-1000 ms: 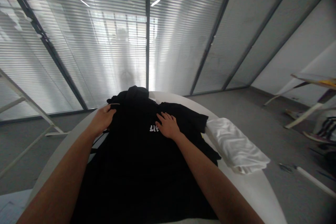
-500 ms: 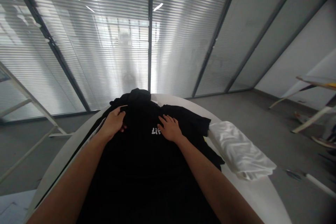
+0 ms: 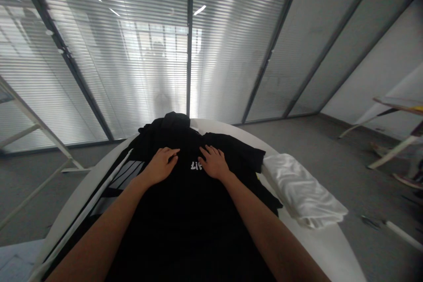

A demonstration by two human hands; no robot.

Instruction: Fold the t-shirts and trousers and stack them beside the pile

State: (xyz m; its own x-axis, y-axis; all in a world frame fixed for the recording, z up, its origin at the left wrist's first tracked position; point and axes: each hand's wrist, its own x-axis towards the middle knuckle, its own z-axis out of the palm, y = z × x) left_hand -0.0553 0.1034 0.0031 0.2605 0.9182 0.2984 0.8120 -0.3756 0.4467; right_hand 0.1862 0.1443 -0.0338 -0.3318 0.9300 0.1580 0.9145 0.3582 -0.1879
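Black T-shirt [image 3: 188, 224] lies spread across a curved white counter [image 3: 325, 246], its far end bunched into a dark fold [image 3: 175, 120]. A folded white cloth [image 3: 304, 189] sits just beside the shirt's sleeve [image 3: 244, 152]. Left hand [image 3: 160, 166] and right hand [image 3: 214, 163] both lie open on the shirt's front, palms down and fingers loosely spread, gripping nothing. They rest either side of small white lettering [image 3: 196, 165], apparently flattening the fabric.
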